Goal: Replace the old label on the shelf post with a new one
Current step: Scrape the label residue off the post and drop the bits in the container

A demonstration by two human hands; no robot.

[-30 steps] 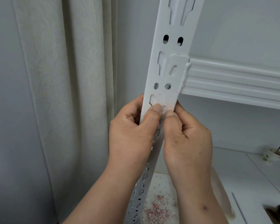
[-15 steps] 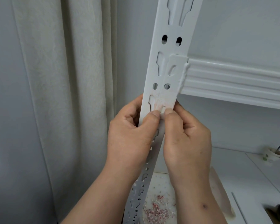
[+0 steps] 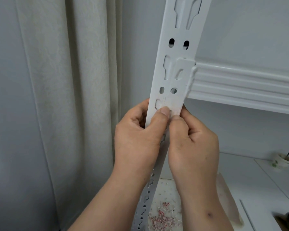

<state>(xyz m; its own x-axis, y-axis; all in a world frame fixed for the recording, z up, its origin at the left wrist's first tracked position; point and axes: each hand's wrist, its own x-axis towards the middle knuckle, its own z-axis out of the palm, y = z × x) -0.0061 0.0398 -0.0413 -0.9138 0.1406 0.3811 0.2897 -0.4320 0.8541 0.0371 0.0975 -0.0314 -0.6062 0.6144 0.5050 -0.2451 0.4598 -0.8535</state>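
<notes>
A white slotted metal shelf post (image 3: 178,52) runs up the middle of the view. Just below the beam joint its face carries a faint pinkish smear of label residue (image 3: 171,104). My left hand (image 3: 137,135) wraps around the post's left edge, its thumb pressing on the front face at the residue. My right hand (image 3: 192,142) grips the post's right edge, thumb tip pressed beside the left thumb. The part of the post under both thumbs is hidden. No whole label is visible.
A white ribbed shelf beam (image 3: 244,87) joins the post from the right. A cream curtain (image 3: 70,97) hangs at the left. Below, pink and white scraped shreds (image 3: 162,217) lie on a white perforated surface. A small paper cup (image 3: 282,160) stands at the far right.
Both thumbs have made small rubbing shifts on the post's face, the left thumb sliding down and back up. The hands otherwise stay in place.
</notes>
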